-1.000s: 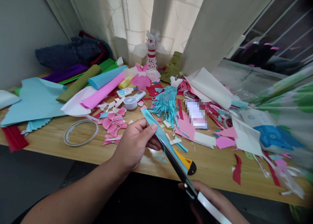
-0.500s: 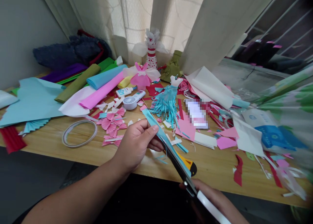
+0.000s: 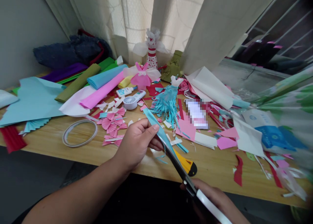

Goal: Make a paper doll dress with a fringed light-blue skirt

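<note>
Between thumb and fingers, my left hand (image 3: 139,141) pinches a folded strip of light blue crepe paper (image 3: 152,117) above the front of the table. My right hand (image 3: 215,198), low at the right, grips a pair of scissors (image 3: 182,175) with dark blades and a white handle. The blades run up along the strip, their tips close to my left fingers. A thin blue sliver hangs beside the blades. Under the scissors lies a yellow utility knife (image 3: 187,163), partly covered. Farther back stands a small blue fringed paper dress (image 3: 168,98).
A tape roll (image 3: 80,133) lies left of my hand, near pink pleated paper pieces (image 3: 113,123). Behind are a small fan (image 3: 130,102), a glue bottle (image 3: 125,91) and crepe rolls (image 3: 105,90). A phone (image 3: 197,113) and paper scraps (image 3: 227,143) lie right.
The scissors' blades have closed somewhat along the strip. Blue paper that lay along the lower blades no longer shows there, uncovering more of the yellow knife. My left hand is nearly still.
</note>
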Action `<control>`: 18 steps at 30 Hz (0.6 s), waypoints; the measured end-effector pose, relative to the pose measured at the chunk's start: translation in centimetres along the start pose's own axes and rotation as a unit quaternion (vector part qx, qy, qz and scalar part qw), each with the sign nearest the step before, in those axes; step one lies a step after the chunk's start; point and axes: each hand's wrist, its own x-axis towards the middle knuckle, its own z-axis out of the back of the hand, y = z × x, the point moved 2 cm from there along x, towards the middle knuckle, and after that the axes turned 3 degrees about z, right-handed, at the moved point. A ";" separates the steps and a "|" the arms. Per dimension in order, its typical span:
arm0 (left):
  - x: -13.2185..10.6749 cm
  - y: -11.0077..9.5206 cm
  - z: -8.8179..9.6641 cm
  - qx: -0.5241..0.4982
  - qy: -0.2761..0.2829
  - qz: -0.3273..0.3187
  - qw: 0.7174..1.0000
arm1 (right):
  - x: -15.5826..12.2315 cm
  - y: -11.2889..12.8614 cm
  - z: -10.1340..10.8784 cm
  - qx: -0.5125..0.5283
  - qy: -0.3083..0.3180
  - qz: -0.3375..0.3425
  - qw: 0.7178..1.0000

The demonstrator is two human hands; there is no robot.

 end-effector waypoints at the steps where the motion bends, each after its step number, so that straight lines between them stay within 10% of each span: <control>1: 0.1 0.0 0.0 0.003 0.001 -0.001 1.000 | 0.0 -0.4 -0.1 0.014 0.008 -0.003 1.000; 18: 2.8 -0.4 1.2 -0.044 -0.045 0.015 0.998 | 1.5 -0.6 4.6 -0.216 0.040 -0.015 0.975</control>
